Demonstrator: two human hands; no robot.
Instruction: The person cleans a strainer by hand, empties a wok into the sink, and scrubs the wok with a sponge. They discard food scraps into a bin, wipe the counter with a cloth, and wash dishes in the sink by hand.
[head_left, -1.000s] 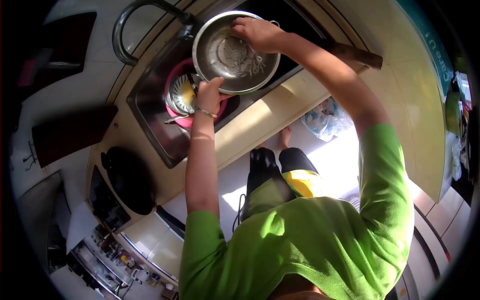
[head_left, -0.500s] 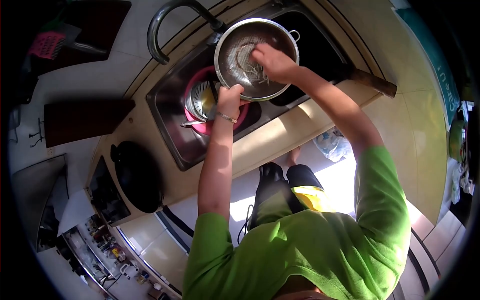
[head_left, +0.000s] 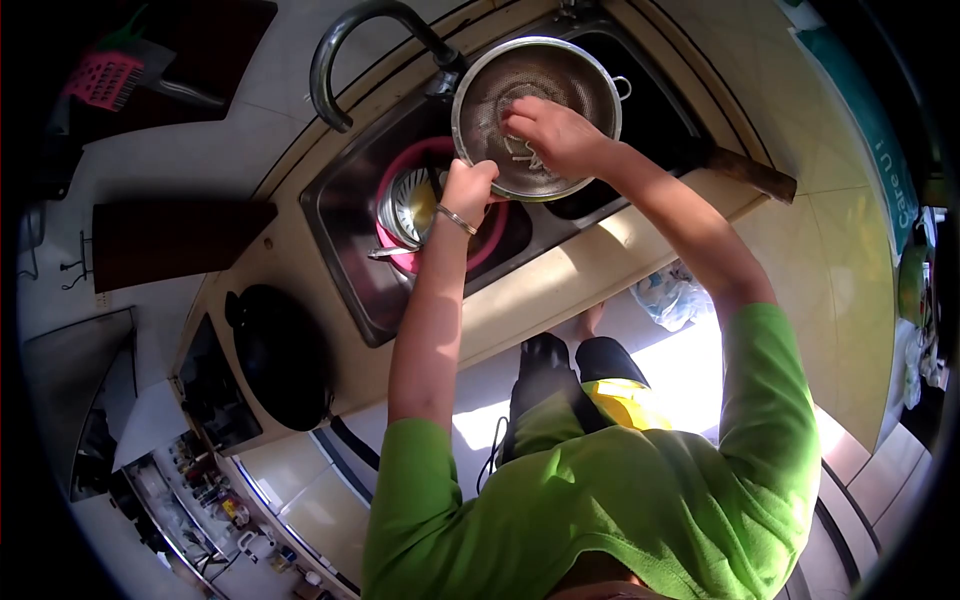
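Observation:
My left hand (head_left: pixel 470 188) is closed on the near-left rim of a round metal mesh strainer (head_left: pixel 583 90) and holds it tilted over the sink. Inside the bowl of the strainer is my right hand (head_left: pixel 558 136), its fingers curled together and pointing down to the mesh. Small pale thin strips (head_left: pixel 524 154) lie on the mesh just below those fingers. Whatever the right fingertips pinch is hidden. Left of the strainer a pink basin (head_left: pixel 488 236) stands in the sink, with dishes (head_left: pixel 407 208) and a metal utensil handle (head_left: pixel 390 252) in it.
A curved faucet (head_left: pixel 322 80) arches beside the steel sink (head_left: pixel 345 270). Under the strainer, a second dark basin (head_left: pixel 655 95) extends to the right. A black wok (head_left: pixel 280 355) sits on the counter at left. A wooden piece (head_left: pixel 755 176) lies at the right edge.
The strainer and both hands have shifted slightly right, partly because the view has moved. My right hand's fingers have moved a little lower within the bowl.

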